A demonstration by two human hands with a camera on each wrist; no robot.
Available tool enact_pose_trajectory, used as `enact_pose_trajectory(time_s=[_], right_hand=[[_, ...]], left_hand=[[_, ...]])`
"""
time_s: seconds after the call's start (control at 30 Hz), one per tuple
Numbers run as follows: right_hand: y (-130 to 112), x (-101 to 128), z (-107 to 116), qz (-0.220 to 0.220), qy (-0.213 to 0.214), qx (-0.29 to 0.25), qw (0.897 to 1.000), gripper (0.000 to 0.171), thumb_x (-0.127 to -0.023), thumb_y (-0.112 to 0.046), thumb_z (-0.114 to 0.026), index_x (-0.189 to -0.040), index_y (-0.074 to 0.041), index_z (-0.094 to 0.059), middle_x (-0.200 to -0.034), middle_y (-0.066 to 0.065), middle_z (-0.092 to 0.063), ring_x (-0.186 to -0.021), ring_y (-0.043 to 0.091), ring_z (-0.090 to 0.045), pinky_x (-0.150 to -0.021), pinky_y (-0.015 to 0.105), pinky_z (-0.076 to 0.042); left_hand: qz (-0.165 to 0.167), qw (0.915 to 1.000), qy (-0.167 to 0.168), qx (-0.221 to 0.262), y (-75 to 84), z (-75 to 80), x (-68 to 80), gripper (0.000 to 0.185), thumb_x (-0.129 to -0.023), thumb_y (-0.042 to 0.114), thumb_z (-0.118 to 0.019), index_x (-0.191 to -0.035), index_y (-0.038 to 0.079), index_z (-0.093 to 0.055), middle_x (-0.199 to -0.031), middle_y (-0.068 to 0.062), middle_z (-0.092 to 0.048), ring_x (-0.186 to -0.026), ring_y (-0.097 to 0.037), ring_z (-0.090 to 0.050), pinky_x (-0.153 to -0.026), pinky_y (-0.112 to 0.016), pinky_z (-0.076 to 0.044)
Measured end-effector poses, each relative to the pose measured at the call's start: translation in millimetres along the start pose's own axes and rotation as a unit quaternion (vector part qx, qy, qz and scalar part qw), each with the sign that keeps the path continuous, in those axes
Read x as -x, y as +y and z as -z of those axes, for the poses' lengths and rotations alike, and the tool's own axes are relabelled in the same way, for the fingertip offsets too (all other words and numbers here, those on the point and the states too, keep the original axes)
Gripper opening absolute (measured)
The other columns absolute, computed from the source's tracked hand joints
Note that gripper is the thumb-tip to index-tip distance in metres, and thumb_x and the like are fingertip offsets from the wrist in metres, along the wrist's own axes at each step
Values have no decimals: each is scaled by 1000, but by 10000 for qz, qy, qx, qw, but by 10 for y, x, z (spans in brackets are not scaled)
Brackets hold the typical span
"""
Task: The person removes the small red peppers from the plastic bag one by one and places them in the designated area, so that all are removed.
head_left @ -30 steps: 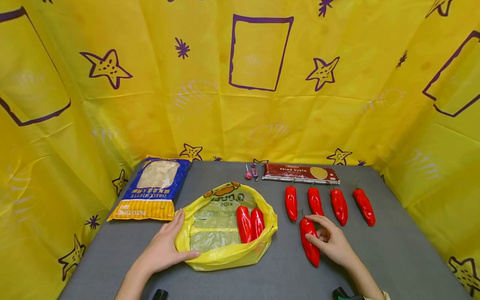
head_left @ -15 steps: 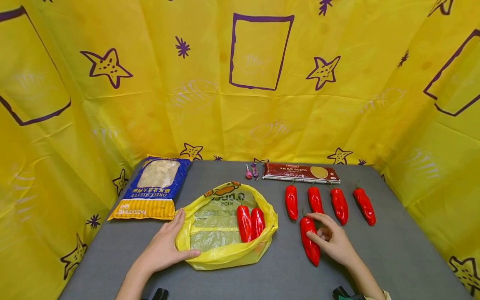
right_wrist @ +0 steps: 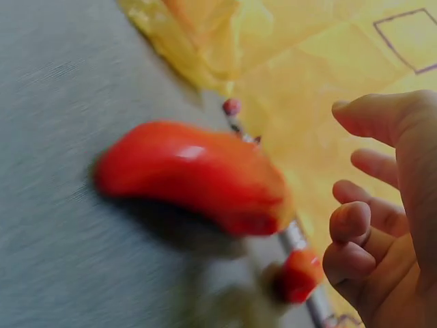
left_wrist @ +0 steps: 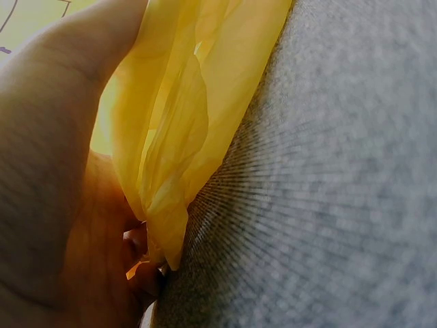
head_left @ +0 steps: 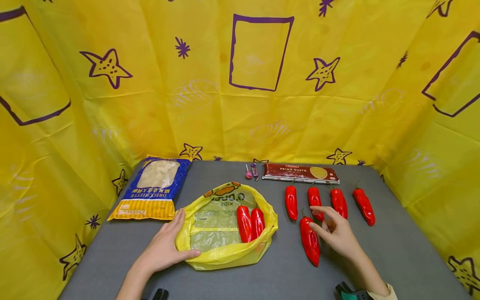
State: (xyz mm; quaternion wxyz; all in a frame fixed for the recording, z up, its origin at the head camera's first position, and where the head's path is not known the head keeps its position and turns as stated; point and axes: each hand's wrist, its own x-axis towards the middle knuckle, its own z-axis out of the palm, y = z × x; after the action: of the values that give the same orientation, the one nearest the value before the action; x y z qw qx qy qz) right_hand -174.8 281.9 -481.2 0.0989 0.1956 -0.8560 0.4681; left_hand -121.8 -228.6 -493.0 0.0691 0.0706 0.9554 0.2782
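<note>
A yellow plastic bag (head_left: 221, 260) stands wide at the mouth in the head view, with two red peppers (head_left: 244, 224) inside at its right. My left hand (head_left: 165, 243) grips its left side, thumb along the front rim and fingers along the outer side. In the left wrist view, folds of the bag (left_wrist: 171, 157) run down to curled lower fingers. My right hand (head_left: 337, 235) hovers just right of a red pepper (head_left: 309, 241) that lies on the table, holding nothing. From the right wrist, this pepper (right_wrist: 191, 174) shows apart from the loosely bent fingers.
Behind the right hand, several more red peppers (head_left: 291, 203) lie in a row. A brown PRIMO GUSTO pack (head_left: 300, 173) is at the back, beside a lollipop (head_left: 248, 173) and a wrapped candy (head_left: 254, 171). A blue orecchiette bag (head_left: 150, 191) lies at left. Yellow cloth (head_left: 210, 125) encloses the table.
My right hand has let go of the front pepper and lifted slightly up and to the right. The pepper stays in place. The left hand and bag have not moved.
</note>
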Motion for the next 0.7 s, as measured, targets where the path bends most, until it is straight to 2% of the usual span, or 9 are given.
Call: enact_pose_trajectory(time_s=[0.17,0.33,0.5,0.6,0.7], right_hand=[[-149,-234,26,306,-98,192,9993,46,-90,-4,-83,-133,-15,-69,-115,10,-65,-50,9,-47,-44,25,-43],[-295,-490,-26,585,-252,272,9976,45,-91,-5,-83,-133,-14,-69,-115,3,-65,-54,9,-52,-47,24,-43],[-405,-738,-159,691,-444,320,9961,46,-92,-10,-84,-134,-16,-69,-99,3,-63,-55,8,-52,-48,25,-43],[-471,-877,-257,738,-557,265,9954,45,-92,-13,-84,-135,-15,-68,-101,4,-65,-57,9,-54,-50,25,-45],[-559,-1006,-360,742,-719,132,9946,45,-94,-14,-83,-136,-14,-68,-115,5,-66,-62,11,-59,-55,26,-48]], left_hand=[[14,10000,1,9,-5,-1,11,134,-78,76,-79,-170,4,-13,-177,-19,-10,-152,-61,-24,-115,-78,-30],[37,10000,-23,16,-4,-6,6,134,-77,77,-79,-170,4,-14,-177,-19,-10,-152,-60,-24,-115,-78,-30],[67,9999,-78,40,2,-6,6,135,-77,77,-79,-170,5,-13,-177,-18,-10,-152,-60,-24,-115,-78,-29],[52,10000,-69,31,-1,-6,6,135,-77,77,-79,-170,5,-13,-177,-19,-10,-152,-60,-24,-115,-79,-29],[16,10000,-23,16,-5,-6,3,134,-78,77,-79,-170,4,-14,-177,-19,-10,-152,-61,-24,-115,-79,-29]])
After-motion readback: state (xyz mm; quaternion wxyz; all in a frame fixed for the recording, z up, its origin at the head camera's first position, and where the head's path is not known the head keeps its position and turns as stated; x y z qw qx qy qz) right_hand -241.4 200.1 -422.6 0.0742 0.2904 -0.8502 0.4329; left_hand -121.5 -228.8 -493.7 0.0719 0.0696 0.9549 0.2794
